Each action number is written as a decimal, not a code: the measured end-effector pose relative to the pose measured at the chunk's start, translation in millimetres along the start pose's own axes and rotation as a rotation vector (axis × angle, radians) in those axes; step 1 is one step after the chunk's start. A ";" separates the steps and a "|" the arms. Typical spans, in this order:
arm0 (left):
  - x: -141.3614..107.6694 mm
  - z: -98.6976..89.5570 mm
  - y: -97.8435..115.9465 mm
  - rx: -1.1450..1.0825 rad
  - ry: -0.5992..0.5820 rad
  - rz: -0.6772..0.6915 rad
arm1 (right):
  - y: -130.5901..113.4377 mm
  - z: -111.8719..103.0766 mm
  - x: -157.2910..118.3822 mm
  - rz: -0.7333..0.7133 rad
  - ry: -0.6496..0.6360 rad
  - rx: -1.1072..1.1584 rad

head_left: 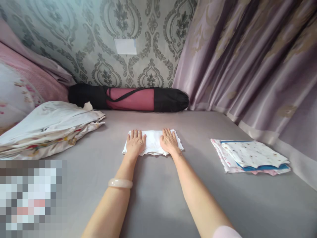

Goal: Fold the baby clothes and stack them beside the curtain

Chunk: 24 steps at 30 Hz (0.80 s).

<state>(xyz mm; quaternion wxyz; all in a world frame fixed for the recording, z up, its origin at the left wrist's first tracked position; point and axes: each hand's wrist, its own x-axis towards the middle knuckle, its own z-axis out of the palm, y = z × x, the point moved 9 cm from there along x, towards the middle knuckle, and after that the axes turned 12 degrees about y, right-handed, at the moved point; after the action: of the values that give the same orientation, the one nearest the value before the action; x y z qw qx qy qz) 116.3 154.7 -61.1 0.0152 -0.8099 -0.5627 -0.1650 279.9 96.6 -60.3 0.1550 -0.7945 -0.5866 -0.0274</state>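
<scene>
A white folded garment (153, 141) lies flat on the grey sheet in front of me, wider than it is deep. My left hand (135, 142) presses palm down on its left part, fingers stretched out and pointing away from me. On its right part my right hand (169, 141) rests the same way, fingers extended. The middle of the cloth shows between the two hands, while both palms hide the parts beneath them. A pale bangle (120, 183) circles my left wrist.
To the right lies a stack of folded clothes (255, 155), a spotted white one on top. A larger heap of cloth (54, 115) is at the left. A black and pink roll bag (133, 98) lies along the wall. Purple curtains (223, 59) hang at the right.
</scene>
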 end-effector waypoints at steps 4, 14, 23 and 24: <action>2.7 -4.9 -0.7 -0.030 -0.004 -0.015 | 1.2 -6.9 0.8 0.029 -0.027 0.022; 2.1 -8.7 -30.3 -0.020 -0.011 -0.155 | 35.8 -11.8 1.5 0.137 0.045 -0.064; -0.2 -5.2 -31.5 -0.036 0.038 -0.149 | 39.7 -4.2 1.0 0.145 0.055 -0.023; -0.4 -5.4 -31.6 -0.038 0.038 -0.151 | 39.8 -4.4 1.3 0.146 0.060 -0.008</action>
<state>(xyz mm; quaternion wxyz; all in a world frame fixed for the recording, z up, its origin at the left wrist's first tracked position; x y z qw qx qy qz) 85.9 164.8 -61.2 -0.0018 -0.7620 -0.6186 -0.1918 318.3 86.1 -64.3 0.1711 -0.8345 -0.5221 -0.0422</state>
